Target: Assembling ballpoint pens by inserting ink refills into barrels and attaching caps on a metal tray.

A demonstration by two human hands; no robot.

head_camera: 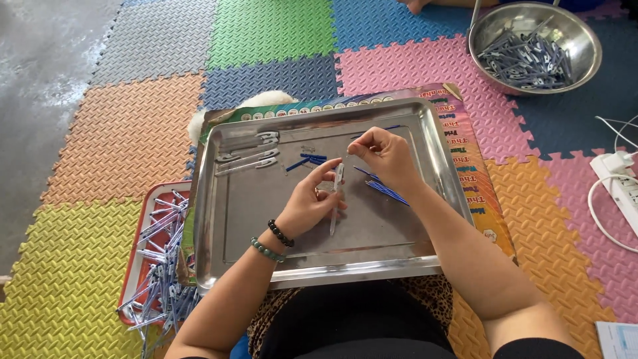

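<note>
My left hand [311, 203] holds a clear pen barrel [336, 197] upright over a steel tray [229, 229] on my lap. My right hand [385, 156] is just above and to the right of it, thumb and fingers pinched on a very small part over the barrel's top end. Thin blue refills [384, 189] lie on the tray beside my right wrist. Short blue pieces [307, 160] lie near the tray's middle. Three finished clear pens [249, 154] rest in the tray's far left corner.
A red tray [137, 256] heaped with clear and blue pens sits at my left. A steel bowl [577, 30] of more pen parts stands far right. A white power strip [621, 183] with cable lies at the right edge. Coloured foam mats cover the floor.
</note>
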